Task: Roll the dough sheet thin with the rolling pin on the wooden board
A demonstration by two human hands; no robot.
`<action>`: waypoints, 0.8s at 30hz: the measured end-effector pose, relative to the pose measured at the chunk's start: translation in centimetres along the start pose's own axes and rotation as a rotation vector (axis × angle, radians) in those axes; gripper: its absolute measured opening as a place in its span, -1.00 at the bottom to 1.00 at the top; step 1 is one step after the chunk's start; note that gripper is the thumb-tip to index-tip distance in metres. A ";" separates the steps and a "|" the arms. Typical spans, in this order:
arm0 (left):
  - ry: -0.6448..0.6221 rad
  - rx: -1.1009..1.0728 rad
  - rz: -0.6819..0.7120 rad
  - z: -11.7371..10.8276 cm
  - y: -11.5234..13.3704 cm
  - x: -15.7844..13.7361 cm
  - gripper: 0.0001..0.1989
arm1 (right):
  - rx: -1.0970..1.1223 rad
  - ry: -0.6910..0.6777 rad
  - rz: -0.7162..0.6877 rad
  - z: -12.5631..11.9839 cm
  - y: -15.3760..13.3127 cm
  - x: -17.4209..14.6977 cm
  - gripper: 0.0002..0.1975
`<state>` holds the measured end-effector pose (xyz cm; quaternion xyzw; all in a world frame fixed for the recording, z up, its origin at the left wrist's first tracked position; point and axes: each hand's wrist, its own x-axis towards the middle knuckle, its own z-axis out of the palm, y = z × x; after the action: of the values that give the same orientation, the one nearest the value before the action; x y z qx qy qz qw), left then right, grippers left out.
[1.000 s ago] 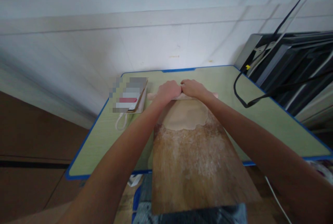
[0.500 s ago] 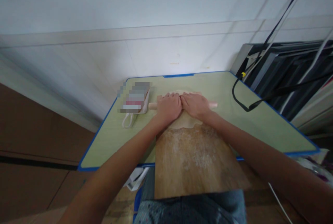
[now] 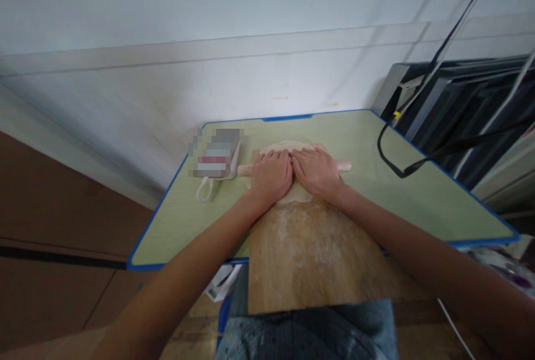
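Observation:
A pale wooden rolling pin (image 3: 344, 165) lies crosswise over a flat sheet of dough (image 3: 296, 195). My left hand (image 3: 272, 171) is closed over the pin's left half, and my right hand (image 3: 316, 170) over its right half. The two hands meet near the middle, fingers pointing away from me and hiding most of the pin. Dough shows both beyond my fingertips and on the near side, below my wrists. Under it is a brown wooden board (image 3: 311, 262), dusted with flour, whose near end juts past the table edge over my lap.
The light green table (image 3: 184, 226) has a blue rim and stands against a white wall. At its left lies a blurred-out, box-like item (image 3: 219, 154) with a white loop. A black strap (image 3: 401, 173) hangs over the right side, near dark stacked panels (image 3: 460, 109).
The near part of the dough looks narrower, and more of it shows beyond my fingertips. Both hands stay on the rolling pin. The view has shifted slightly.

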<state>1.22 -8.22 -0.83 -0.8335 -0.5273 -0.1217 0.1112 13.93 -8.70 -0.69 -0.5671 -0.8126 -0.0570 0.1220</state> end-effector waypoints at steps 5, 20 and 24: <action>-0.024 -0.013 -0.056 0.1 -0.3 1.6 -0.66 | 0.005 -0.024 0.055 0.2 0.7 1.7 -0.57; -0.153 -0.042 -0.105 1.1 -1.6 5.3 -0.63 | -0.006 -0.157 0.136 -0.3 1.7 4.9 -0.57; -0.148 -0.025 -0.079 0.7 -1.2 4.2 -0.62 | -0.018 -0.150 0.138 -0.2 1.3 4.0 -0.56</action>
<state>1.88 -3.94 -0.10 -0.8201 -0.5650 -0.0707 0.0566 13.88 -4.70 0.49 -0.6257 -0.7777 -0.0132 0.0594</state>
